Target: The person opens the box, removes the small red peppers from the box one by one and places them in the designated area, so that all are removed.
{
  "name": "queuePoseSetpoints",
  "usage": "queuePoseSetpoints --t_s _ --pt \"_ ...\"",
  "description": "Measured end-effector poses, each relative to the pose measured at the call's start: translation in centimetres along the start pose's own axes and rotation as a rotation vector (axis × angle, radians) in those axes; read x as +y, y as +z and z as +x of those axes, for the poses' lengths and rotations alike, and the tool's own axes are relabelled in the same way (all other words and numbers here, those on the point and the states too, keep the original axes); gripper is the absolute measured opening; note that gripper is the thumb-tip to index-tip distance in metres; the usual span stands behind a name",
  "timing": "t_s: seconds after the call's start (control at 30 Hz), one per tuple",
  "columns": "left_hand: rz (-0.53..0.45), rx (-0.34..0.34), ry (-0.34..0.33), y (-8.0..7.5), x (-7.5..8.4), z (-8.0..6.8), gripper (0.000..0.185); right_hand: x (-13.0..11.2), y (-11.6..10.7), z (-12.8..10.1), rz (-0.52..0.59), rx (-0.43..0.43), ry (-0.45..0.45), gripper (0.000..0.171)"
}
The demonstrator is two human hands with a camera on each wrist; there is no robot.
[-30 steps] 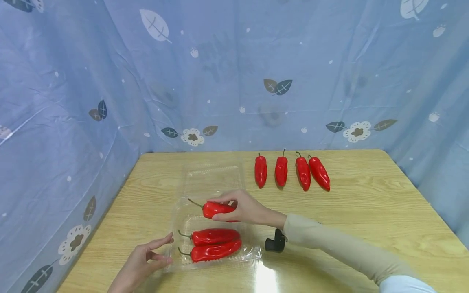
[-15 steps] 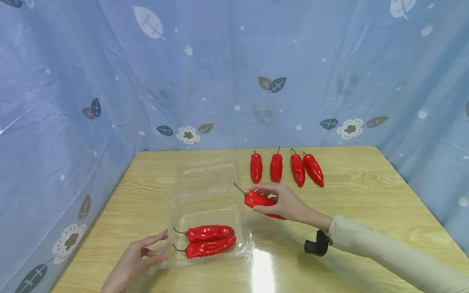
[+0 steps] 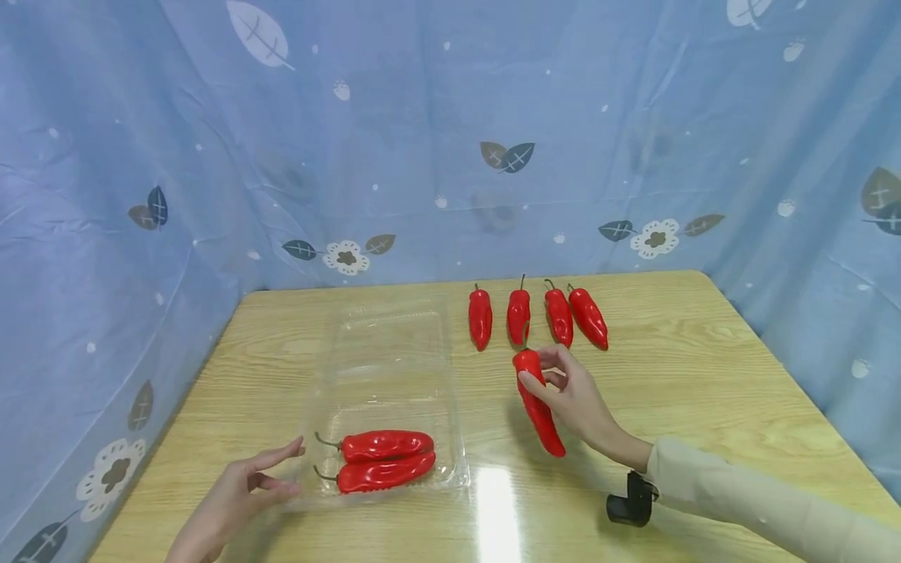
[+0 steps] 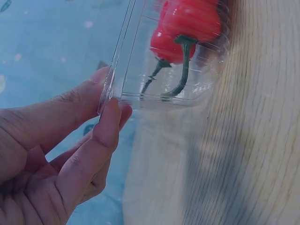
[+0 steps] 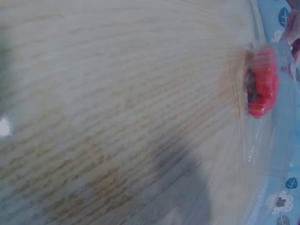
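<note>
My right hand (image 3: 552, 381) grips a red pepper (image 3: 540, 410) just above the wooden table (image 3: 704, 375), stem end up, tip pointing toward me. It hovers just in front of a row of several red peppers (image 3: 518, 317) at the back. A clear plastic tray (image 3: 394, 344) with its lid laid open lies to the left and holds two red peppers (image 3: 380, 457). My left hand (image 3: 285, 473) pinches the tray's near-left corner. In the left wrist view the thumb and a finger (image 4: 110, 122) meet on the tray's rim (image 4: 119, 84), with two peppers (image 4: 187, 23) inside. The right wrist view is blurred and shows the tray's peppers (image 5: 262, 89).
Blue cloth with a leaf and flower print (image 3: 422, 156) hangs behind and to both sides of the table. A black wrist camera (image 3: 629, 500) sits under my right sleeve. Bare wood lies to the right of the held pepper.
My right hand has carried the pepper from over the tray to the right and turned it stem-up near the row. The left hand has stayed at the tray's corner.
</note>
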State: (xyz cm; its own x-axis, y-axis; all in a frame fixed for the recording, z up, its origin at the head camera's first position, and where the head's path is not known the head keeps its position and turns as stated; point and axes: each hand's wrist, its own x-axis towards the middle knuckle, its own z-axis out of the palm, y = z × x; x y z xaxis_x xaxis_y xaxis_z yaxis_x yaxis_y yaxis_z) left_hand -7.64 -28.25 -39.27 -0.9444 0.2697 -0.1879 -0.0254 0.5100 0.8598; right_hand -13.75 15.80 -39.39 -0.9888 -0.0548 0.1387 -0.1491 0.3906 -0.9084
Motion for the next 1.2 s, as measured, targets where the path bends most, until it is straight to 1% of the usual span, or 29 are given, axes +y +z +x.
queuePoseSetpoints --t_s 0.1,0.13,0.17,0.23,0.37,0.47,0.53,0.6,0.7,0.8,0.87,0.93,1.07,1.13,1.2 --pt "-0.003 0.017 -0.028 -0.3 0.2 0.2 0.067 0.0 0.4 0.4 -0.104 -0.021 0.037 0.032" --pt "0.0 0.02 -0.024 -0.3 0.2 0.2 0.066 0.1 0.5 0.6 -0.143 -0.036 0.043 0.031" --pt "0.001 0.027 -0.031 -0.3 0.3 0.3 0.066 0.1 0.7 0.9 -0.181 -0.054 0.037 0.03" --pt "0.002 0.029 -0.016 -0.4 0.2 0.4 0.066 0.2 1.2 1.5 -0.236 -0.092 0.016 0.028" --pt "-0.004 0.018 -0.015 -0.4 -0.2 0.5 0.067 0.5 2.3 3.0 -0.3 -0.161 -0.032 0.029" --pt "0.027 -0.007 0.031 -0.5 -0.7 0.5 0.066 0.9 3.2 3.9 -0.335 -0.188 -0.025 0.031" --pt "0.053 -0.019 0.076 -0.6 -1.1 0.5 0.066 1.1 3.6 4.5 -0.361 -0.2 -0.007 0.031" --pt "0.066 -0.022 0.088 -0.6 -1.2 0.5 0.066 1.3 4.0 5.0 -0.391 -0.211 0.013 0.032" --pt "0.053 -0.017 0.063 -0.5 -1.0 0.6 0.068 1.3 4.3 5.9 -0.429 -0.24 0.044 0.033" --pt "0.045 -0.007 0.027 -0.4 -0.8 0.3 0.068 1.4 4.8 6.6 -0.447 -0.303 0.054 0.032" --pt "0.048 0.003 0.012 -0.5 -0.6 0.2 0.067 1.4 5.1 7.1 -0.455 -0.352 0.054 0.031" --pt "0.043 0.011 -0.001 -0.4 -0.4 0.0 0.066 1.4 5.3 7.6 -0.468 -0.383 0.059 0.032" --pt "0.002 0.014 -0.04 -0.2 0.0 0.1 0.066 1.5 5.3 8.4 -0.527 -0.376 0.087 0.036" --pt "-0.013 0.02 -0.052 0.0 0.2 0.1 0.066 1.5 5.4 8.6 -0.549 -0.37 0.085 0.037" --pt "-0.016 0.03 -0.057 0.1 0.3 0.1 0.065 1.3 5.4 8.7 -0.567 -0.384 0.069 0.039"
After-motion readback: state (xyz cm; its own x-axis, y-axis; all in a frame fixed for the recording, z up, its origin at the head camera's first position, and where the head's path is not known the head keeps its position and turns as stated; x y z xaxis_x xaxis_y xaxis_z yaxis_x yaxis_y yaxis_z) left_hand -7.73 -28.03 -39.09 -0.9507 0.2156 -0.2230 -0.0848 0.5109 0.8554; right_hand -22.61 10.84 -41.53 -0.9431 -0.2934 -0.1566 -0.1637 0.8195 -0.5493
